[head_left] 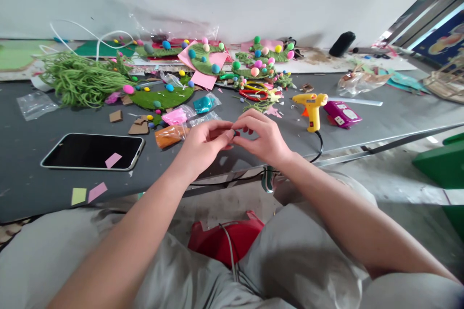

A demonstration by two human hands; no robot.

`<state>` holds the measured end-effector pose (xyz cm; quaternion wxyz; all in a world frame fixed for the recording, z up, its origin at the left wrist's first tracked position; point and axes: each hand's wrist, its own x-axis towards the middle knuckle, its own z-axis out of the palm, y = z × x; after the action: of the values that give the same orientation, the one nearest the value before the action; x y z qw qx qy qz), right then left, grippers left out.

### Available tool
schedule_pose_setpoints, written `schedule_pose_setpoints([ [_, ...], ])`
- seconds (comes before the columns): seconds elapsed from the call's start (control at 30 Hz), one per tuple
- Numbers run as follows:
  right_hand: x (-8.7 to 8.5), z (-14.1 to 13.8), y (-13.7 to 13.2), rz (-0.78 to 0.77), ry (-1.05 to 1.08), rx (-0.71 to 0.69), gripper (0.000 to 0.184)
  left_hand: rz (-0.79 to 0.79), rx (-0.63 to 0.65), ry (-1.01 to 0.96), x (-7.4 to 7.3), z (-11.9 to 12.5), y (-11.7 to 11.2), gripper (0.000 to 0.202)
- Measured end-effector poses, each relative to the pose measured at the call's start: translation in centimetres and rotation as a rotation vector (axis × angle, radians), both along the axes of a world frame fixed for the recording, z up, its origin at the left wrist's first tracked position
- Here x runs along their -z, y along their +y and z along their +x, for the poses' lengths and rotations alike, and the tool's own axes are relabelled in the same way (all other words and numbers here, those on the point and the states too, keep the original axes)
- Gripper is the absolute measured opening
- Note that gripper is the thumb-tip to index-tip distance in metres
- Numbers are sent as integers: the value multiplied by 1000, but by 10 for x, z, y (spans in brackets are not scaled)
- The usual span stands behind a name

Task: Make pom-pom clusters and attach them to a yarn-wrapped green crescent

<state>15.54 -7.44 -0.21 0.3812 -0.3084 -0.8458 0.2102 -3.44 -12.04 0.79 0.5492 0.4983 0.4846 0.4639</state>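
Note:
My left hand (206, 142) and my right hand (263, 136) meet fingertip to fingertip above the near edge of the grey table (29, 149). Both pinch one tiny dark object (235, 133) between them; I cannot make out what it is. Just behind my left hand lie small plastic bags of orange (169, 135), pink (174, 117) and teal (203, 103) pom-poms. A yellow glue gun (311, 106) stands to the right of my right hand, its black cord running down past my wrist.
A black phone (93, 151) lies at the left with a pink paper scrap on it. Green yarn (81, 79), green felt pieces with coloured pom-poms (259, 60), red-handled scissors (253, 92) and a purple box (341, 113) crowd the back. A red stool (224, 239) shows between my knees.

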Motion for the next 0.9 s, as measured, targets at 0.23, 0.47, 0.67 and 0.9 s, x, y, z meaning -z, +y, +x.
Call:
schedule_pose_setpoints([
  [0.23,-21,37,10,-76,-157,191,43,139,-143,209,-2,-12,0,34],
  [0.47,-42,165,36,-425,-632,873,73,92,-185,221,-11,-26,-5,42],
  [0.67,-14,179,60,-435,-382,742,52,116,-159,290,-10,-24,-6,27],
  [0.9,-4,137,65,-530,-78,872,27,151,-94,419,-4,-27,-7,33],
])
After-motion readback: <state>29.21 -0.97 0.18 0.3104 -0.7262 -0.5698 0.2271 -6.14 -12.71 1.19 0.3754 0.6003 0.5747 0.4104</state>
